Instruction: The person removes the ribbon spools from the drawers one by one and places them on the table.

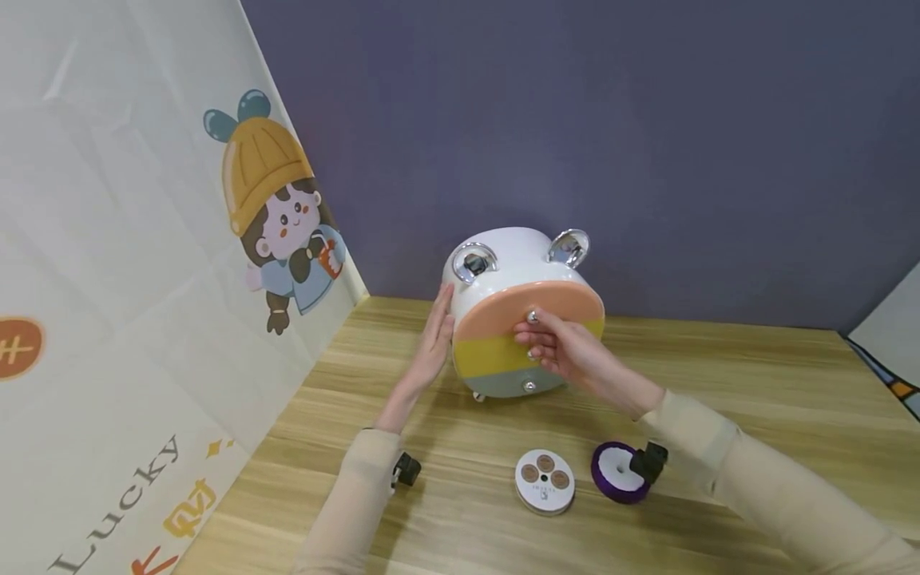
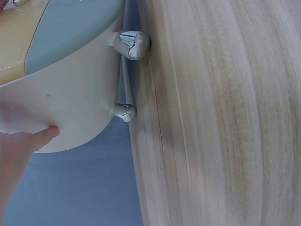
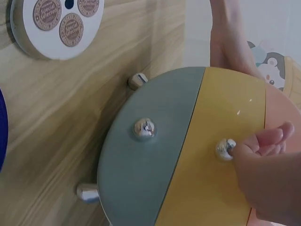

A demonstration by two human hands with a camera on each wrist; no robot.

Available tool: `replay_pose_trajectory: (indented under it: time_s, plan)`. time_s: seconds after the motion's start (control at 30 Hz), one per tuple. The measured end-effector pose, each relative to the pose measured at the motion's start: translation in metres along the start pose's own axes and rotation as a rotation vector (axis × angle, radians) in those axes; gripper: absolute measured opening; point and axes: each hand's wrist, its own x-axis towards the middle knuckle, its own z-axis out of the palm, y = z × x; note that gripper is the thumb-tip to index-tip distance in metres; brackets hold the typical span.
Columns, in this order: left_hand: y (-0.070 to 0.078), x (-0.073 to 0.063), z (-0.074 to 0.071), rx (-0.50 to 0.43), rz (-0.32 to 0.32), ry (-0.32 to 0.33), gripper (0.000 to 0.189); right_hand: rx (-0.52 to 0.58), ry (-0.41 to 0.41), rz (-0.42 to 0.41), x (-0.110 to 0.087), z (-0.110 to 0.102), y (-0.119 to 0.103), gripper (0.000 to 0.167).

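Observation:
A white round-fronted drawer box (image 1: pixel 513 255) with shiny ear-shaped trims stands on short chrome feet by the back wall. Its face has coral, yellow and grey-green drawer fronts (image 3: pixel 141 165), each with a chrome knob. My left hand (image 1: pixel 433 339) lies along the box's left side, fingers straight; its thumb (image 2: pixel 46 136) presses the white shell in the left wrist view. With thumb and forefinger, my right hand (image 1: pixel 571 347) pinches the coral drawer's top knob (image 1: pixel 532 317), the other fingers curled below. In the right wrist view that hand hides the top knob, beside the yellow drawer's knob (image 3: pixel 225 149).
On the wooden table (image 1: pixel 323 447), nearer me, lie a white spool (image 1: pixel 545 479) with brown round labels and a purple-edged spool (image 1: pixel 611 471), partly behind the right wrist camera (image 1: pixel 649 461). A dark wall (image 1: pixel 647 160) rises behind; a printed white panel (image 1: pixel 129 239) stands left.

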Motion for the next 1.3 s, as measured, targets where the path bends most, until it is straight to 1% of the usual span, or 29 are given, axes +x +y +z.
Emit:
replay_pose_trajectory:
  time_s: [0.17,0.27,0.4,0.53,0.6,0.7,0.87,0.93,1.1,1.3]
  plan:
    - [-0.027,0.006,0.003,0.002,0.01,0.022,0.053,-0.069,-0.01,0.033,-0.004,-0.003,-0.001,0.039]
    - [-0.031,0.007,0.004,-0.014,0.02,0.032,0.054,-0.105,-0.025,0.057,-0.01,-0.008,0.004,0.043]
    - [-0.033,0.006,0.002,-0.029,0.036,0.041,0.053,-0.128,-0.042,0.099,-0.014,-0.015,0.02,0.047]
    - [-0.034,0.005,0.001,-0.014,0.037,0.04,0.053,-0.099,-0.001,0.153,-0.014,-0.021,0.036,0.048]
    - [-0.032,0.005,0.001,-0.002,0.029,0.038,0.053,-0.072,0.026,0.168,-0.013,-0.024,0.042,0.048]
    - [-0.027,0.004,0.001,0.004,0.011,0.027,0.054,-0.05,0.06,0.161,-0.011,-0.026,0.047,0.046]
    - [-0.001,-0.002,-0.002,-0.007,-0.02,-0.014,0.054,-0.044,0.094,0.144,-0.006,-0.024,0.05,0.042]
    - [0.007,-0.004,-0.003,-0.008,-0.018,-0.021,0.054,-0.042,0.108,0.135,-0.004,-0.022,0.05,0.041]
    - [0.008,-0.004,-0.003,-0.013,-0.01,-0.023,0.054,-0.027,0.136,0.118,-0.002,-0.014,0.05,0.038]
    - [-0.026,0.002,0.002,-0.009,0.021,0.019,0.053,-0.005,0.144,0.114,-0.003,-0.011,0.049,0.036]
